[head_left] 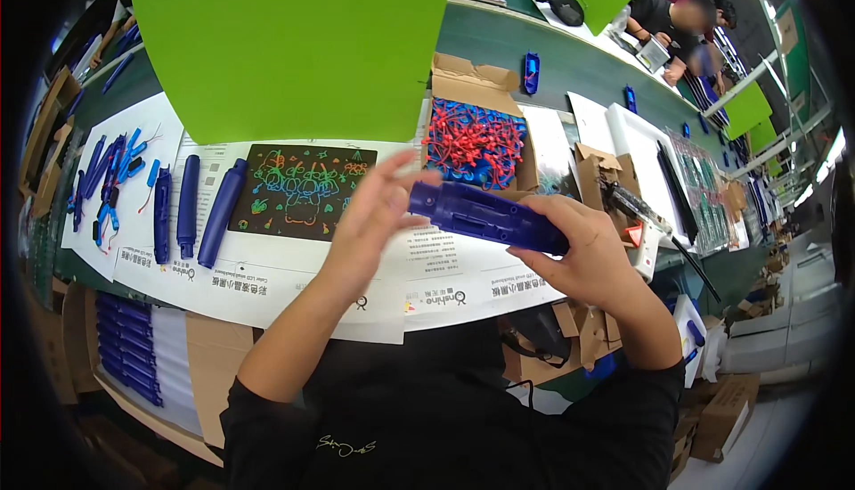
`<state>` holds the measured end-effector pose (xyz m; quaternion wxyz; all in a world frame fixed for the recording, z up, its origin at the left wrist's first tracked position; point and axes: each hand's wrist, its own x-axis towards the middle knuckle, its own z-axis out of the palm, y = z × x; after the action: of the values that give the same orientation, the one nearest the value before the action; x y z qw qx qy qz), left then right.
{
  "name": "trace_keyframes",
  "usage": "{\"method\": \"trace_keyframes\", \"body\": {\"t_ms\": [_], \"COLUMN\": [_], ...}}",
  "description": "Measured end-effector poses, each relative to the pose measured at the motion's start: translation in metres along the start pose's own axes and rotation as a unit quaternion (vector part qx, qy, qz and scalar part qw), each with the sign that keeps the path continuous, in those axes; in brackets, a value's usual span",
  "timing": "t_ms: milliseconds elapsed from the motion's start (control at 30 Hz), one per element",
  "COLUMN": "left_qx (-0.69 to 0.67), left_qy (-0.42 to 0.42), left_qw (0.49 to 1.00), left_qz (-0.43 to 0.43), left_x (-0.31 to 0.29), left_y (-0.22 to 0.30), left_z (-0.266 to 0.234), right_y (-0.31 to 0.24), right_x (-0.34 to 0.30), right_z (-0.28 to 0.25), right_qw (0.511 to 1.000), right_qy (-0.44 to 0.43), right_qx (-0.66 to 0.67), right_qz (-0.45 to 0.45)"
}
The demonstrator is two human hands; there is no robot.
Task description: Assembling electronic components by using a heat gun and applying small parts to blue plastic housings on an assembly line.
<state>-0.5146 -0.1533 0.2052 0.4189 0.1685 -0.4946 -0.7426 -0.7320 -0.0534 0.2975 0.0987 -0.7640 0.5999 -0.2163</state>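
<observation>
My right hand (579, 245) is wrapped round a dark blue plastic half-shell (481, 214), long and hollow, with ribs and slots on its visible inner side. The shell is held level above the papers. At its left end is my left hand (370, 218), fingers apart and slightly blurred; whether a fingertip touches the shell I cannot tell. Beyond the shell stands an open cardboard box (476, 85) full of blue parts with red wires (472, 138). Several similar blue casings, among them one slanted casing (223, 214), lie to the left of my hands.
A black drawing board with colourful lines (298, 189) lies on white printed sheets (356, 298). A green panel (294, 44) rises behind it. Loose blue parts with wires (116, 178) lie far left. A glue gun (634, 205) stands right. Below left, a carton holds stacked blue casings (126, 347). People work at far right.
</observation>
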Motion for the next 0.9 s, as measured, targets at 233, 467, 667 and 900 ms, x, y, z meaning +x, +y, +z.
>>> {"method": "trace_keyframes", "body": {"t_ms": [233, 467, 667, 900], "left_qx": [-0.238, -0.047, -0.233, -0.035], "left_qy": [-0.151, -0.073, 0.002, -0.008], "left_qw": [0.95, 0.995, 0.965, 0.963], "left_qz": [-0.133, -0.046, -0.12, -0.267], "left_x": [-0.004, 0.007, 0.008, 0.017], "left_y": [-0.001, -0.031, -0.017, -0.05], "left_z": [0.031, 0.034, 0.013, -0.006], "right_y": [-0.006, -0.014, 0.048, 0.159], "right_x": [-0.018, -0.026, -0.089, -0.175], "right_z": [0.001, 0.025, -0.011, -0.048], "right_qw": [0.999, 0.992, 0.928, 0.7], "right_qy": [0.042, 0.01, 0.297, 0.217], "right_qx": [0.013, 0.076, 0.099, 0.201], "right_qz": [0.019, 0.098, 0.201, 0.65]}}
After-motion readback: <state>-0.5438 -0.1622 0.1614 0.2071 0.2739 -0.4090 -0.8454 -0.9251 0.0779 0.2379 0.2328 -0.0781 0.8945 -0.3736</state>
